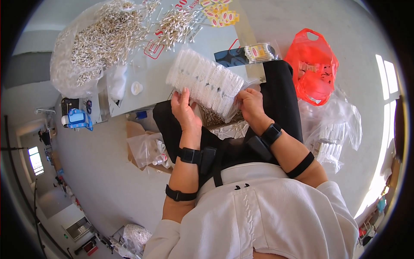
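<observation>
One blocky, ridged white pack [205, 80] is held above black trousers [281, 95]: left hand [186, 111] gripping its near edge, right hand [252, 105] pinching crinkly clear plastic [251, 83] at its right end. Slim cotton swabs [174, 28] lie heaped on a smooth table [151, 88].

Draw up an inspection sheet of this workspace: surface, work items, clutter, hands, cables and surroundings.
Surface: pale table with red markings.
Work items: white pack at the hands; loose cotton swabs and a large clear bag of more swabs on the table.
Clutter: yellow cards on the table; red bag right of the legs; cardboard box left of them.
Hands: left hand touches the pack's near side; right hand grips its right end.
Cables: thin dark lines at far left; cannot tell whether cables.
Surroundings: grey floor; bright patches at far right.
</observation>
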The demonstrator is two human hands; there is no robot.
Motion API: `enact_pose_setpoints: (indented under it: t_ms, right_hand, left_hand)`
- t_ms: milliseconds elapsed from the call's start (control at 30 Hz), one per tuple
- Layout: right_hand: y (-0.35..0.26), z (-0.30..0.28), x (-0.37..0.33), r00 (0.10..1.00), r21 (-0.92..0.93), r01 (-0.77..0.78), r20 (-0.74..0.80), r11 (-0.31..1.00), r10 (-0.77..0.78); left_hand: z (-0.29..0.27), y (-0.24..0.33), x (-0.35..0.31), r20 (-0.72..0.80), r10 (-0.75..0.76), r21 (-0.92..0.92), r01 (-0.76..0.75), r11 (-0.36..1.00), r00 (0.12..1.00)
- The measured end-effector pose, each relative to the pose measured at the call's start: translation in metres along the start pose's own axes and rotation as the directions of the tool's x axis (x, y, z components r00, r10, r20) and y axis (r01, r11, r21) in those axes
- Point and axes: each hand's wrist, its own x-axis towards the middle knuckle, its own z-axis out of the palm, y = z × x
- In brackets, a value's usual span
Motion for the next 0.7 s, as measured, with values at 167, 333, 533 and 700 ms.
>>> enact_pose_setpoints:
  t_ms: [167, 333, 533, 700]
  right_hand:
    - [0.003, 0.003, 0.002, 0.998, 0.011, 0.008, -0.07, 1.0, -0.007]
    - [-0.001, 0.005, 0.0, 0.997, 0.015, -0.018, -0.072, 1.0, 0.019]
    - [-0.001, 0.005, 0.002, 0.998, 0.058, -0.04, -0.051, 0.998, 0.043]
    - [-0.002, 0.003, 0.004, 0.994, 0.045, -0.054, -0.09, 0.998, 0.058]
  left_hand:
    - [0.009, -0.009, -0.003, 0.136, -0.192, -0.367, 0.229, 0.902, 0.972]
    - [0.015, -0.012, 0.002, 0.24, -0.231, -0.436, 0.317, 0.843, 0.943]
    - [0.028, -0.017, -0.002, 0.172, -0.194, -0.398, 0.248, 0.883, 0.966]
    - [0.033, -0.012, -0.002, 0.167, -0.192, -0.414, 0.246, 0.876, 0.967]
